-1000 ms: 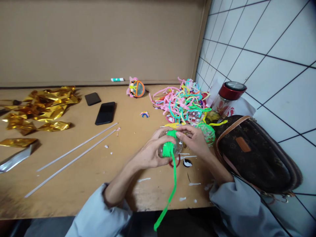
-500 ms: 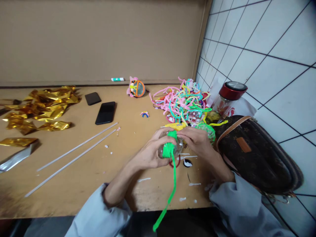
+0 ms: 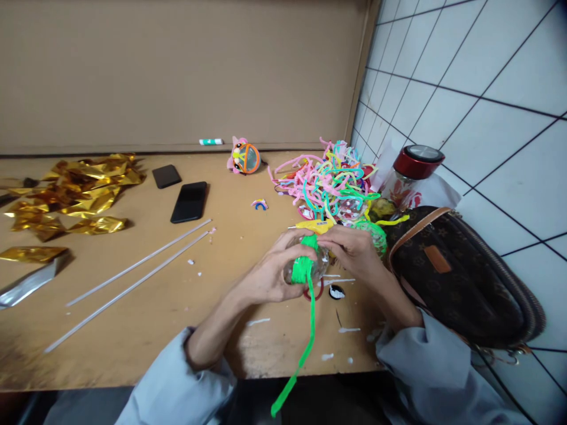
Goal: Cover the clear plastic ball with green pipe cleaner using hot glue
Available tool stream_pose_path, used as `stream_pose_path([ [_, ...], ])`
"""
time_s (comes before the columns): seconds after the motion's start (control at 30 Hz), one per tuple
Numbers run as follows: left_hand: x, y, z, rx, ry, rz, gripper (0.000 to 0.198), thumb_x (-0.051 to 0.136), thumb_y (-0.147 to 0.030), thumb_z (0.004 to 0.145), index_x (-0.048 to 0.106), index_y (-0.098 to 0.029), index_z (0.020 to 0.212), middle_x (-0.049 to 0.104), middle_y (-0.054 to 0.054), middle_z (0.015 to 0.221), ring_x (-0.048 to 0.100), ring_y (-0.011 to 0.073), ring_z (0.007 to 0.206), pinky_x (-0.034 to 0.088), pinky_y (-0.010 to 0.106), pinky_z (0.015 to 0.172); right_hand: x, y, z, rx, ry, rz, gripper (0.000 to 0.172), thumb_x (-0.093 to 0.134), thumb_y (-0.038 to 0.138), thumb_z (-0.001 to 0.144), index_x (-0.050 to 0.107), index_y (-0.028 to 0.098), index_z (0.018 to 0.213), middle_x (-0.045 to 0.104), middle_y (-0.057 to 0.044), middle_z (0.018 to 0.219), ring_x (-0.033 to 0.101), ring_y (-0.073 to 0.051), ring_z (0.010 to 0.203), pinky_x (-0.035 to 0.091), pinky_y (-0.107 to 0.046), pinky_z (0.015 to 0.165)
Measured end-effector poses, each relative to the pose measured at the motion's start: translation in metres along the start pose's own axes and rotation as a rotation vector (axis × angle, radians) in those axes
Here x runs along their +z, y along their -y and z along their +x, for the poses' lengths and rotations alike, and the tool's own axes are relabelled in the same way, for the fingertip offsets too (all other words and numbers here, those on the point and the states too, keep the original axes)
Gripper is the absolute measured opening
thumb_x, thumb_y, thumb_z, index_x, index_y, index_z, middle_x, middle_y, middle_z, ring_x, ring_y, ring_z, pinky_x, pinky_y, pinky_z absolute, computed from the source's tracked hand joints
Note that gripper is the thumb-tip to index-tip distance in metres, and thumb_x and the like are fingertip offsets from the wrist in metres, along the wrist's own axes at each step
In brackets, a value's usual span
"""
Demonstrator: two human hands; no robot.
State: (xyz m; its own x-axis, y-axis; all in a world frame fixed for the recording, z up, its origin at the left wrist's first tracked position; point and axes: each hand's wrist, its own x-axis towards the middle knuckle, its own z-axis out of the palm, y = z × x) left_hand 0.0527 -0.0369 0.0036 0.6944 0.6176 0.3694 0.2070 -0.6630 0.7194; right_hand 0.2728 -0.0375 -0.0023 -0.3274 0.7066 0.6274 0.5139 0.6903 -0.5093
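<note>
Wooden desk [image 3: 133, 313] stood against a brown board wall, with white tiles to the right. Fingers of the left hand [image 3: 266, 280] were curled around a small clear ball [image 3: 319, 265], gripping it from the left. Fingers of the right hand [image 3: 357, 251] were pinched shut on the top of a green fuzzy stem [image 3: 312, 321] wound over that ball, both hands equally close. From the ball, held low over the desk's near part, the stem's loose tail ran lengthwise toward the person and past the desk edge, with a pile of coloured stems [image 3: 328, 177] just behind and a brown bag [image 3: 452, 283] to the right.
</note>
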Motion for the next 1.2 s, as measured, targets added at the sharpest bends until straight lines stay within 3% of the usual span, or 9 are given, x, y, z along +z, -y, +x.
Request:
stream_pose_path([
  [0.57,-0.001,-0.001,0.002,-0.032,-0.029,-0.029,0.042,0.077,-0.02,0.069,0.06,-0.023,0.107,0.047,0.012,0.138,0.048,0.0323,0.133,0.041,0.051,0.112,0.002,0.0,-0.001,0.086,0.023,0.073,0.025,0.051,0.025,0.097,0.073,0.022,0.088,0.075,-0.004,0.09,0.069,-0.018,0.084,0.054,-0.031,0.08],
  [1.03,0.002,-0.003,0.001,-0.014,-0.02,0.008,0.045,0.078,-0.014,0.066,0.059,-0.023,0.106,0.045,0.012,0.141,0.045,0.0326,0.136,0.039,0.052,0.114,0.001,0.006,0.001,0.054,0.007,0.031,0.021,0.055,0.02,0.094,0.072,0.022,0.081,0.073,-0.002,0.08,0.067,-0.016,0.076,0.052,-0.027,0.071],
  [1.2,0.004,0.003,0.001,-0.049,-0.074,-0.022,0.05,0.081,-0.016,0.064,0.059,-0.023,0.109,0.046,0.012,0.138,0.047,0.0321,0.134,0.041,0.051,0.113,0.005,0.013,0.002,0.089,0.026,-0.002,0.031,0.042,0.024,0.101,0.07,0.02,0.089,0.071,-0.006,0.089,0.066,-0.018,0.087,0.053,-0.03,0.081],
])
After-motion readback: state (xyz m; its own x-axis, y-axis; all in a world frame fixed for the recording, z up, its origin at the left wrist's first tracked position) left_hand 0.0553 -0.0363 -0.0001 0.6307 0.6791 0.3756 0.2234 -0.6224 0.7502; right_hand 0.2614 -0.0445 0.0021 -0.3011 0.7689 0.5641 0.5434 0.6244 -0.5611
